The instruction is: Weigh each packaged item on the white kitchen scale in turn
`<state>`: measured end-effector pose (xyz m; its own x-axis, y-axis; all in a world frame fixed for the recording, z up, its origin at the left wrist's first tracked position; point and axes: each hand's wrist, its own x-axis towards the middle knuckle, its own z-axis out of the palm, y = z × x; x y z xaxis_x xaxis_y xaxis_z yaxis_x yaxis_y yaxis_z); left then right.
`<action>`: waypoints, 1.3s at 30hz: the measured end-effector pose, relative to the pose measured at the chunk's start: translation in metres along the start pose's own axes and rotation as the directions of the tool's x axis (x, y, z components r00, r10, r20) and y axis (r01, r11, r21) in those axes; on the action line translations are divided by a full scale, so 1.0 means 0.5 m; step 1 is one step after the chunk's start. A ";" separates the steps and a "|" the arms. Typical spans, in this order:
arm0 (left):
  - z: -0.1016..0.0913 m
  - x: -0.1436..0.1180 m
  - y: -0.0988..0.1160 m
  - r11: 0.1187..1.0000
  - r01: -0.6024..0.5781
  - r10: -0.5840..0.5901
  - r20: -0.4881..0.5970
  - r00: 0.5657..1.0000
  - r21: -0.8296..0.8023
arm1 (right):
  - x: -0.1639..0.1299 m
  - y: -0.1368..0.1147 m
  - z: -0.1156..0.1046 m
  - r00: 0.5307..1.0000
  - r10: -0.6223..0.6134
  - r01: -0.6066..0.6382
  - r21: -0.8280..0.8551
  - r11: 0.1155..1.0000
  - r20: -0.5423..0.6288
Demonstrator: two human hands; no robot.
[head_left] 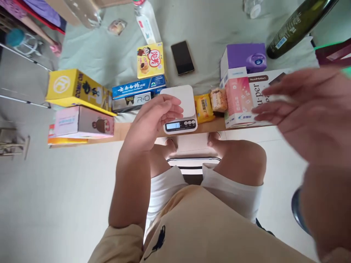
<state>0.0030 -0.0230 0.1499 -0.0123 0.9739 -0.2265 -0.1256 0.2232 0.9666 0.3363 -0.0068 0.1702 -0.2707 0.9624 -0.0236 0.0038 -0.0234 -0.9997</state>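
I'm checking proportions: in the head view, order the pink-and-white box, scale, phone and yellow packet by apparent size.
Largest to smallest:
1. pink-and-white box
2. scale, partly hidden
3. phone and yellow packet: too alike to rank

"NutriMotion" on the pink-and-white box (238,96), "泡芙" on the small yellow box (144,60), "云南白药" on the blue carton (137,88)

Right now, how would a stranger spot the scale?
Find the front edge of the green-covered table. Between the blue toothpaste box and the yellow packet, partly hidden by the left hand, lies the scale: a flat white slab, set apart from its neighbours by its lit display and buttons.
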 end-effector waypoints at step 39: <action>-0.308 -0.074 -0.178 0.878 0.085 -0.112 -0.030 0.993 -0.472 | 0.303 0.208 0.592 0.868 -0.079 0.496 -0.843 0.209 0.491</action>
<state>-0.1381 -0.0851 0.0541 -0.0275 0.9412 -0.3367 -0.5794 0.2595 0.7727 0.0107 0.0566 0.0633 -0.7079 0.7038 0.0598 0.6778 0.7007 -0.2226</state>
